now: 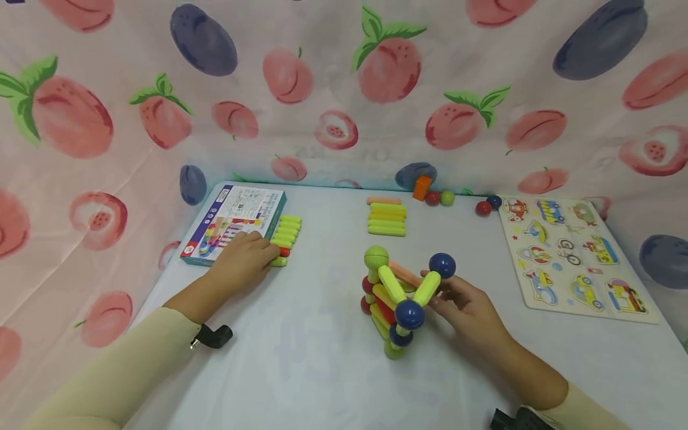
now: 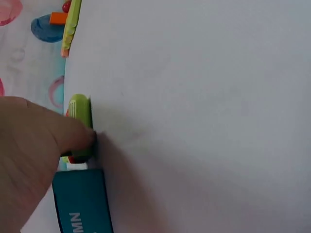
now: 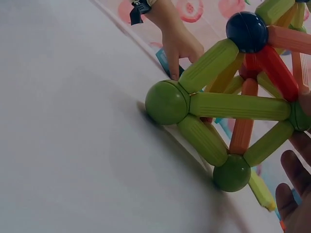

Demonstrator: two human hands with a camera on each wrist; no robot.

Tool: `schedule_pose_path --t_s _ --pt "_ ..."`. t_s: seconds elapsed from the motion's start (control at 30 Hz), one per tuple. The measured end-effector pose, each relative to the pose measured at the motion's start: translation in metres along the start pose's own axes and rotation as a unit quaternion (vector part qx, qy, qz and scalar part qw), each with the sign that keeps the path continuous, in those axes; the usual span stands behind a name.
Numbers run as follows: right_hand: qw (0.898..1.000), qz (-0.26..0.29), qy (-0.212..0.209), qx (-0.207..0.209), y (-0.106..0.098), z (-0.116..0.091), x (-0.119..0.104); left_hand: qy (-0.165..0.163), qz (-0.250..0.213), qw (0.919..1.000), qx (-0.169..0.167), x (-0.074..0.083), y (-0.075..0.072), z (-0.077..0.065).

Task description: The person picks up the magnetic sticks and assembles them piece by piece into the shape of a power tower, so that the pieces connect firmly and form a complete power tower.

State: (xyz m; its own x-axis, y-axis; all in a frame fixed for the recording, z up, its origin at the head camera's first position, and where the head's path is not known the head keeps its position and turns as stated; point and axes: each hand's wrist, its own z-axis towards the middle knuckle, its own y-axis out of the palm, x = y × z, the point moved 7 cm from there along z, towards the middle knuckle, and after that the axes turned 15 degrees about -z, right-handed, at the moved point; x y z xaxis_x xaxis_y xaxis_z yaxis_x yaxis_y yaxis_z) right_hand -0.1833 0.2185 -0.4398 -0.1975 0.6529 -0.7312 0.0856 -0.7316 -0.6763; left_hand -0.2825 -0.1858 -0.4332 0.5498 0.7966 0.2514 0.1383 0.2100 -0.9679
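My left hand [image 1: 242,260] is beside the box at the left, its fingers over the near end of a row of sticks. In the left wrist view the thumb presses the side of a green stick [image 2: 81,112]; the other fingertips are hidden. A red stick [image 1: 284,252] lies just behind it. My right hand [image 1: 473,307] holds a framework of magnetic sticks and balls [image 1: 392,284] upright near the table's middle, gripping it below a blue ball [image 1: 442,265]. The right wrist view shows its green balls [image 3: 167,102] joined by green, orange and red sticks.
The flat cardboard box [image 1: 244,206] lies at the left, more green sticks [image 1: 290,220] along its right edge. At the back are yellow-green sticks [image 1: 387,218], an orange block [image 1: 421,187] and loose balls [image 1: 447,198]. A picture puzzle board [image 1: 553,272] lies at the right.
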Motion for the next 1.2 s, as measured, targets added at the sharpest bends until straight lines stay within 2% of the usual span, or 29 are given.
schedule_pose_path --t_s 0.1,0.17,0.23,0.27,0.3,0.33,0.4,0.47,0.53,0.57,0.63,0.67,0.73,0.83,0.93,1.0,1.07,1.2 --pt "1.0 0.027 0.001 -0.015 0.004 0.008 0.0 -0.003 -0.026 0.9996 0.0 0.006 0.0 0.003" --pt "0.998 0.058 0.002 -0.027 0.008 0.015 0.0 -0.01 -0.069 0.9975 0.01 0.013 -0.002 0.007" --pt "0.995 0.089 0.008 -0.042 0.011 0.024 0.001 -0.027 -0.141 0.9894 0.023 0.021 -0.005 0.012" --pt "0.993 0.102 0.009 -0.05 0.012 0.028 0.0 -0.04 -0.191 0.9803 0.029 0.026 -0.007 0.016" --pt "0.991 0.116 0.015 -0.059 0.014 0.032 0.001 -0.057 -0.247 0.9669 0.034 0.031 -0.009 0.02" --pt "0.99 0.125 0.019 -0.068 0.016 0.036 0.0 -0.078 -0.309 0.9472 0.035 0.036 -0.012 0.024" --pt "0.986 0.141 0.023 -0.086 0.019 0.044 -0.001 -0.112 -0.431 0.8948 0.037 0.049 -0.018 0.034" --pt "0.982 0.159 0.021 -0.102 0.023 0.051 -0.003 -0.135 -0.522 0.8418 0.033 0.066 -0.027 0.045" --pt "0.977 0.177 0.016 -0.118 0.027 0.056 -0.006 -0.134 -0.586 0.7987 0.02 0.087 -0.035 0.056" --pt "0.975 0.184 0.012 -0.123 0.028 0.057 -0.007 -0.124 -0.605 0.7861 0.011 0.098 -0.039 0.061" --pt "0.973 0.193 0.01 -0.128 0.031 0.059 -0.008 -0.099 -0.63 0.7701 -0.013 0.121 -0.046 0.068" --pt "0.972 0.195 0.007 -0.128 0.031 0.059 -0.009 -0.086 -0.64 0.7635 -0.025 0.132 -0.048 0.071" --pt "0.973 0.194 0.002 -0.125 0.032 0.06 -0.009 -0.072 -0.647 0.757 -0.051 0.15 -0.05 0.072" --pt "0.972 0.198 0.005 -0.127 0.033 0.06 -0.009 -0.077 -0.654 0.7494 -0.073 0.165 -0.049 0.068" --pt "0.97 0.203 0.01 -0.133 0.034 0.06 -0.011 -0.1 -0.66 0.7405 -0.074 0.168 -0.046 0.063" --pt "0.968 0.21 0.02 -0.137 0.036 0.06 -0.011 -0.109 -0.663 0.7376 -0.067 0.168 -0.044 0.061" --pt "0.966 0.215 0.021 -0.139 0.037 0.06 -0.013 -0.109 -0.665 0.7365 -0.061 0.167 -0.043 0.059" --pt "0.964 0.222 0.025 -0.147 0.04 0.061 -0.015 -0.103 -0.662 0.7404 -0.053 0.166 -0.043 0.056"
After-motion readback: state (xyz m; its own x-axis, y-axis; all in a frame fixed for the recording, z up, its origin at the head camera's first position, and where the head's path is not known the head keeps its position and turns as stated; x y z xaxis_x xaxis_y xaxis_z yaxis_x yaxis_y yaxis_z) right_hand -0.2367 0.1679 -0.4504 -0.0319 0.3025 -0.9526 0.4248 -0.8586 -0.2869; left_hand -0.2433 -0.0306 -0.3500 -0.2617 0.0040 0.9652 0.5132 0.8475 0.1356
